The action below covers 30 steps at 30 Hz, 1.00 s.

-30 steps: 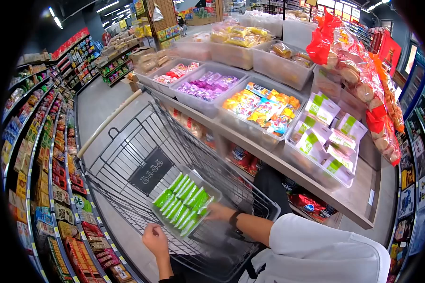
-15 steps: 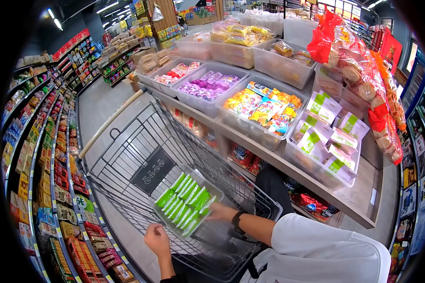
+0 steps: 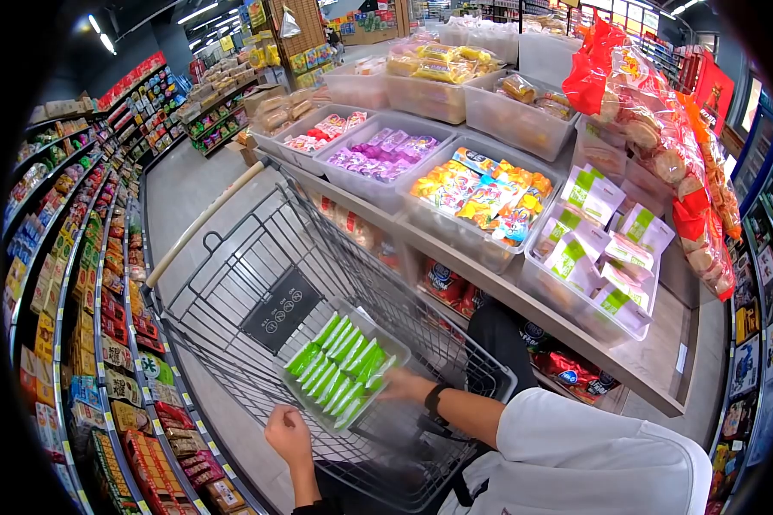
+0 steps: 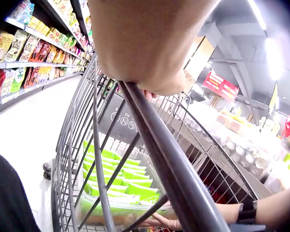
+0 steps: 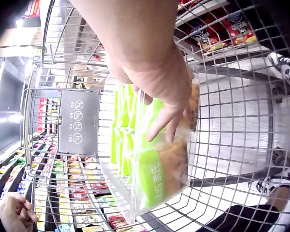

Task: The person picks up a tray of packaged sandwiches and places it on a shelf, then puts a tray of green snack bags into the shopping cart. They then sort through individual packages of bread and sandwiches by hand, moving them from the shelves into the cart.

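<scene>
- Supermarket aisle: packed shelves [image 3: 77, 283] run along the outer side of the left hand [image 3: 288, 435]. A display surface [image 3: 653, 343] carrying bins of wrapped snacks [image 3: 481, 202] stands beyond the right hand [image 3: 401, 386].
- Between the hands is a wire shopping cart [image 3: 232, 283], with a black sign panel [image 3: 279, 309] on the basket wall beyond them.
- Left hand is closed round the cart's near top rail [image 4: 159, 145], fingers curled over the bar.
- Right hand reaches into the basket and grips one end of a clear tray [image 3: 343, 365] of green-wrapped packets, with its fingers laid over the lid.
- Tray lies tilted inside the basket, just ahead of the right hand and close to the left. Whether it touches the wire floor cannot be told.
</scene>
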Each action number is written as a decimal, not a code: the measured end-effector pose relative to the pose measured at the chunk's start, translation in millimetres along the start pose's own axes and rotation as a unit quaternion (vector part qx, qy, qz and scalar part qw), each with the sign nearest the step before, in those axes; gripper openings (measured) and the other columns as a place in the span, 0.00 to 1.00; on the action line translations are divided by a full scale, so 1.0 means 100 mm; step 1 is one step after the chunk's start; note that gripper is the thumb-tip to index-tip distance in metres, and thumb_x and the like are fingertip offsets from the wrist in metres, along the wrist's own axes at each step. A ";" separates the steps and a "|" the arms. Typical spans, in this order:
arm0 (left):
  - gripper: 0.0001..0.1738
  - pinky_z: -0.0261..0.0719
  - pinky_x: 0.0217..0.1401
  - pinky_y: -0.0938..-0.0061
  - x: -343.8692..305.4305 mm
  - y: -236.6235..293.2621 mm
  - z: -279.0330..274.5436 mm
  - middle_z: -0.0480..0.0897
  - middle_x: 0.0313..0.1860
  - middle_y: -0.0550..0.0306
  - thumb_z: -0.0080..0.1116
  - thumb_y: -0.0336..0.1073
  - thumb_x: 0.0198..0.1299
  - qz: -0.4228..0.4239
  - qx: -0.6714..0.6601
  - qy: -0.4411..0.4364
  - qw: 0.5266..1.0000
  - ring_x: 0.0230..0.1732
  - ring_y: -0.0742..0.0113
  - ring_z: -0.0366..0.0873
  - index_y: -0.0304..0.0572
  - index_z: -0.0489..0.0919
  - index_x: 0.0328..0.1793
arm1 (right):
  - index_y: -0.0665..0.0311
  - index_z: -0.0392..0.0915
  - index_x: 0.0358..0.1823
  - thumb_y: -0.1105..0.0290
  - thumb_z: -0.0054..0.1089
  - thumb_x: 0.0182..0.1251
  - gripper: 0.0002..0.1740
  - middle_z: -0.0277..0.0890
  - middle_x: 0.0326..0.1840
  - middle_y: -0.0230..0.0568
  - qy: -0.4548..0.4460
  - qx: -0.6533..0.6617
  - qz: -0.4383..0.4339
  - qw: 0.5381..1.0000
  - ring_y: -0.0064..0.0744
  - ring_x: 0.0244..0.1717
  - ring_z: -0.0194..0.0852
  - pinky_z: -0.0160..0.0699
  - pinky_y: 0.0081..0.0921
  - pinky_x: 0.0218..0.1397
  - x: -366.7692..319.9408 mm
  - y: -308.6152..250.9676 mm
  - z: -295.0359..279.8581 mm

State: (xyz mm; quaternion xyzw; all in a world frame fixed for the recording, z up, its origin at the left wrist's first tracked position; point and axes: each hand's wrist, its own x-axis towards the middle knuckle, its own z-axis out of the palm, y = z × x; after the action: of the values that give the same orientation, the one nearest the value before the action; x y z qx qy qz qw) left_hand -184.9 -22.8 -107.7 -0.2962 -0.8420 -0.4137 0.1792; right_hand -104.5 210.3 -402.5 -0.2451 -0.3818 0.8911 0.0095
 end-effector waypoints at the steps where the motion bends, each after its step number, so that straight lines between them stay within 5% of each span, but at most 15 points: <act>1: 0.07 0.67 0.21 0.71 0.00 0.01 0.00 0.75 0.16 0.51 0.54 0.22 0.55 0.002 -0.001 0.002 1.000 0.16 0.64 0.73 0.33 0.76 0.25 | 0.54 0.62 0.71 0.71 0.50 0.68 0.29 0.66 0.67 0.41 -0.005 0.005 -0.007 1.000 0.53 0.63 0.73 0.85 0.59 0.53 -0.02 -0.02 0.01; 5: 0.06 0.66 0.21 0.72 0.00 -0.01 -0.01 0.76 0.17 0.52 0.54 0.22 0.56 0.002 -0.007 -0.001 1.000 0.16 0.65 0.73 0.33 0.75 0.26 | 0.54 0.64 0.70 0.68 0.52 0.69 0.27 0.71 0.64 0.42 -0.016 -0.015 -0.034 0.999 0.53 0.62 0.74 0.84 0.59 0.54 -0.08 -0.07 0.07; 7: 0.10 0.77 0.41 0.65 -0.01 -0.03 -0.08 0.83 0.39 0.45 0.50 0.19 0.53 -0.085 -0.013 -0.048 0.995 0.40 0.50 0.82 0.35 0.79 0.40 | 0.56 0.65 0.70 0.67 0.52 0.70 0.26 0.72 0.63 0.42 0.002 0.080 0.018 0.997 0.52 0.62 0.75 0.85 0.56 0.55 -0.14 -0.23 0.17; 9: 0.16 0.73 0.53 0.63 0.08 0.17 -0.07 0.79 0.49 0.42 0.47 0.17 0.52 -0.030 0.023 0.030 0.999 0.51 0.48 0.78 0.33 0.76 0.48 | 0.58 0.66 0.69 0.67 0.51 0.71 0.25 0.73 0.62 0.42 0.015 0.170 0.073 0.983 0.51 0.61 0.75 0.85 0.54 0.56 -0.13 -0.24 0.23; 10: 0.23 0.69 0.65 0.61 0.10 0.24 -0.08 0.75 0.59 0.38 0.45 0.16 0.52 0.027 0.055 0.104 0.993 0.61 0.46 0.74 0.32 0.73 0.55 | 0.61 0.66 0.68 0.67 0.50 0.72 0.24 0.72 0.63 0.42 -0.049 0.022 -0.038 0.998 0.49 0.61 0.75 0.86 0.51 0.56 -0.14 -0.19 0.19; 11: 0.32 0.51 0.78 0.56 0.07 0.24 -0.14 0.65 0.71 0.34 0.41 0.14 0.48 -0.023 0.014 0.034 0.999 0.74 0.38 0.59 0.30 0.66 0.64 | 0.63 0.67 0.67 0.68 0.49 0.73 0.23 0.72 0.63 0.43 -0.110 -0.127 -0.149 0.974 0.48 0.61 0.75 0.86 0.48 0.57 -0.15 -0.17 0.16; 12: 0.32 0.51 0.78 0.56 0.06 0.22 -0.15 0.65 0.71 0.34 0.41 0.14 0.48 -0.024 0.012 0.038 0.999 0.74 0.38 0.59 0.30 0.66 0.64 | 0.63 0.67 0.67 0.68 0.49 0.73 0.23 0.72 0.63 0.43 -0.111 -0.131 -0.150 0.974 0.48 0.61 0.75 0.86 0.48 0.57 -0.24 -0.30 0.24; 15: 0.27 0.53 0.78 0.57 0.04 0.16 -0.15 0.64 0.72 0.34 0.41 0.17 0.58 0.040 0.073 0.069 0.994 0.74 0.39 0.61 0.29 0.65 0.67 | 0.67 0.67 0.65 0.70 0.50 0.72 0.22 0.71 0.64 0.45 0.019 0.153 0.033 0.987 0.45 0.62 0.74 0.87 0.43 0.57 -0.82 -0.86 0.63; 16: 0.26 0.53 0.78 0.56 0.03 0.14 -0.14 0.63 0.73 0.35 0.40 0.19 0.61 0.016 0.063 0.107 0.992 0.74 0.40 0.60 0.28 0.63 0.69 | 0.67 0.67 0.65 0.73 0.51 0.70 0.22 0.71 0.62 0.45 -0.054 -0.161 -0.094 0.981 0.46 0.62 0.73 0.87 0.45 0.57 -1.04 -0.98 0.57; 17: 0.26 0.54 0.77 0.55 0.03 0.13 -0.14 0.62 0.74 0.35 0.40 0.21 0.65 -0.009 0.052 0.146 0.988 0.75 0.41 0.59 0.27 0.62 0.70 | 0.67 0.67 0.64 0.76 0.52 0.68 0.22 0.71 0.61 0.46 -0.121 -0.458 -0.211 0.855 0.46 0.63 0.72 0.87 0.46 0.57 -1.14 -1.04 0.51; 18: 0.26 0.54 0.77 0.55 0.03 0.12 -0.13 0.62 0.74 0.35 0.40 0.21 0.65 -0.011 0.046 0.152 0.987 0.75 0.41 0.59 0.27 0.62 0.70 | 0.67 0.67 0.64 0.76 0.52 0.68 0.22 0.71 0.61 0.46 -0.120 -0.464 -0.213 0.851 0.46 0.63 0.72 0.87 0.46 0.57 -1.13 -1.10 0.55; 19: 0.24 0.54 0.77 0.56 0.02 0.11 -0.11 0.62 0.74 0.35 0.39 0.25 0.69 -0.061 0.016 0.182 0.981 0.75 0.42 0.59 0.27 0.61 0.71 | 0.66 0.67 0.63 0.79 0.52 0.66 0.23 0.70 0.61 0.46 -0.077 -0.142 -0.071 0.984 0.48 0.63 0.71 0.87 0.49 0.56 -1.10 -1.15 0.61; 20: 0.23 0.54 0.77 0.57 0.00 0.09 -0.10 0.62 0.74 0.35 0.39 0.29 0.74 -0.110 -0.015 0.210 0.971 0.75 0.42 0.59 0.28 0.60 0.72 | 0.66 0.67 0.63 0.82 0.52 0.63 0.24 0.69 0.60 0.46 -0.023 0.204 0.079 0.976 0.50 0.63 0.71 0.87 0.52 0.56 -1.07 -1.20 0.65; 24: 0.26 0.55 0.77 0.60 -0.09 -0.24 -0.03 0.63 0.73 0.36 0.35 0.44 0.79 -0.237 -0.133 0.255 0.928 0.74 0.44 0.61 0.29 0.61 0.72 | 0.61 0.60 0.67 0.87 0.46 0.61 0.31 0.62 0.66 0.49 0.073 0.215 0.095 0.969 0.61 0.67 0.66 0.81 0.62 0.59 -1.41 -1.58 1.00; 30: 0.29 0.61 0.73 0.63 -0.16 -1.05 0.31 0.68 0.69 0.36 0.43 0.48 0.77 -0.287 -0.241 0.162 0.913 0.70 0.48 0.67 0.28 0.62 0.70 | 0.68 0.56 0.71 0.84 0.38 0.66 0.30 0.56 0.74 0.54 -0.038 0.247 0.020 0.968 0.66 0.74 0.55 0.60 0.67 0.74 -2.28 -2.13 1.49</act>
State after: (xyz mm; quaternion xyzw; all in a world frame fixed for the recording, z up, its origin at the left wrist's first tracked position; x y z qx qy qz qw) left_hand -242.8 -54.4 -196.4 -0.0051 -0.7248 -0.6801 0.1101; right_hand -6.3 214.3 -71.4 -0.2084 -0.1445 0.9666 0.0372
